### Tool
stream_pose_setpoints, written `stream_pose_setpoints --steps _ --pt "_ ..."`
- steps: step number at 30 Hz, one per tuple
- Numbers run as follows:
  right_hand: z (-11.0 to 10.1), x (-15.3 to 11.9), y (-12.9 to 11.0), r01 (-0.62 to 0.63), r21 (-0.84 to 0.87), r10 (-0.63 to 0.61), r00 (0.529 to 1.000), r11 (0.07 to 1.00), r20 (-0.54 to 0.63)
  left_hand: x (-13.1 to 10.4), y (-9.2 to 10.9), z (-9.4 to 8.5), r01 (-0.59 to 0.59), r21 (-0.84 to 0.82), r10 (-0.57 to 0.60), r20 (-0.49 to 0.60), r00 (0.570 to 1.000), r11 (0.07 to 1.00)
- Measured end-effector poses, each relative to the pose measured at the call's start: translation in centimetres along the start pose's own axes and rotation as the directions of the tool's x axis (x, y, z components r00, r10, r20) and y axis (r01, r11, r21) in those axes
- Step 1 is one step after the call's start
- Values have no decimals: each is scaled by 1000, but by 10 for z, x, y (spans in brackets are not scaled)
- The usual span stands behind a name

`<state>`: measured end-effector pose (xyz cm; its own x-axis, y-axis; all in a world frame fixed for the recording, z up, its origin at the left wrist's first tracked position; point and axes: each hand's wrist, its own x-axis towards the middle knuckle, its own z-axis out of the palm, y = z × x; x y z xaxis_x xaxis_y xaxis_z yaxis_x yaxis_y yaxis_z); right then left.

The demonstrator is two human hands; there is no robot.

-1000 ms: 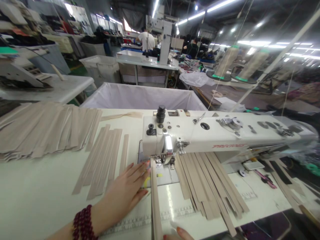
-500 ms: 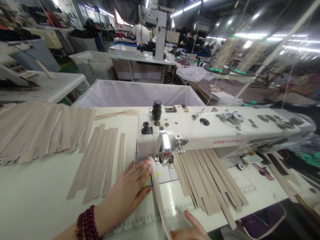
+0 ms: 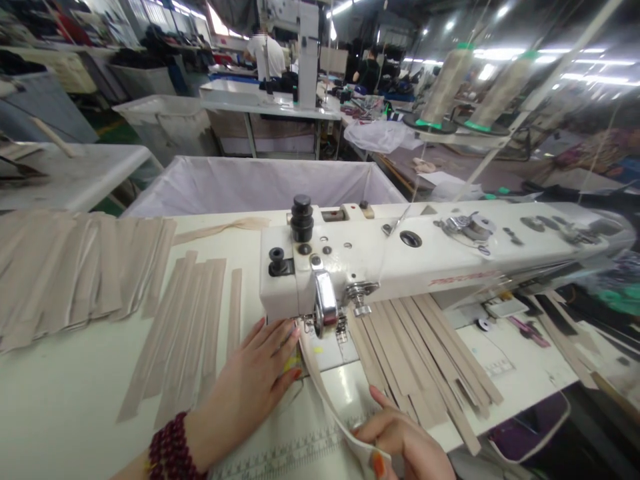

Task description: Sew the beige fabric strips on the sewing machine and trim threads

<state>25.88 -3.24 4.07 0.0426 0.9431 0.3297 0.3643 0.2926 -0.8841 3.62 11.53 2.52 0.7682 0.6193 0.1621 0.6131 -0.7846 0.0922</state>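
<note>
A narrow beige fabric strip (image 3: pixel 325 395) runs from under the presser foot of a white sewing machine (image 3: pixel 400 257) toward me. My left hand (image 3: pixel 260 363) lies flat beside the needle area, fingers stretched out, its fingertips touching the strip's far end. Near the front edge, my right hand (image 3: pixel 400 440) pinches the strip's near end between thumb and fingers. The strip bends upward slightly where I hold it. Several more beige strips (image 3: pixel 190 327) lie left of my left hand, and a stack of beige strips (image 3: pixel 410 353) lies under the machine arm.
A large pile of beige strips (image 3: pixel 75 267) covers the table's left side. Behind the machine stands a bin with a pale lining (image 3: pixel 270 183). Thread cones (image 3: pixel 447 87) stand at the back right. Pink-handled snips (image 3: pixel 529 330) lie to the right. A person (image 3: pixel 267 55) works farther back.
My right hand has come farther into view, moving up and right, with the strip's near end in its fingers. My left hand stays by the needle. The view has shifted slightly.
</note>
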Motion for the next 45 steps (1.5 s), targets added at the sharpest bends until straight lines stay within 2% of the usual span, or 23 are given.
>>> stream_pose_setpoints --steps 2,6,8,14,23,28,36,42,45 --pt "-5 12 1 31 -28 -30 999 999 37 2 -3 0 7 -21 -7 10 1000 1000" --pt "-8 34 -1 62 -84 -63 998 994 -1 6 -8 -2 15 -58 -13 33 999 998" --pt "-8 42 -3 78 -98 -76 997 992 17 8 -10 -4 16 -73 -12 45 999 997" --pt "-8 60 -2 20 -158 -3 995 987 102 14 -12 -10 19 -97 -14 51 999 995" --pt "-10 86 2 20 -395 87 964 919 252 14 -17 -4 42 -144 -34 57 998 989" --pt "-8 99 4 121 -538 80 939 834 334 14 -21 0 57 -168 -45 75 996 984" --pt "8 112 14 257 -572 -24 924 779 381 14 -23 -1 44 -223 -27 82 996 974" --pt "22 120 23 339 -661 -67 914 670 401 13 -23 0 47 -208 -25 107 994 977" --pt "29 125 28 373 -681 -71 901 630 428 13 -23 -1 30 -191 -16 73 997 981"
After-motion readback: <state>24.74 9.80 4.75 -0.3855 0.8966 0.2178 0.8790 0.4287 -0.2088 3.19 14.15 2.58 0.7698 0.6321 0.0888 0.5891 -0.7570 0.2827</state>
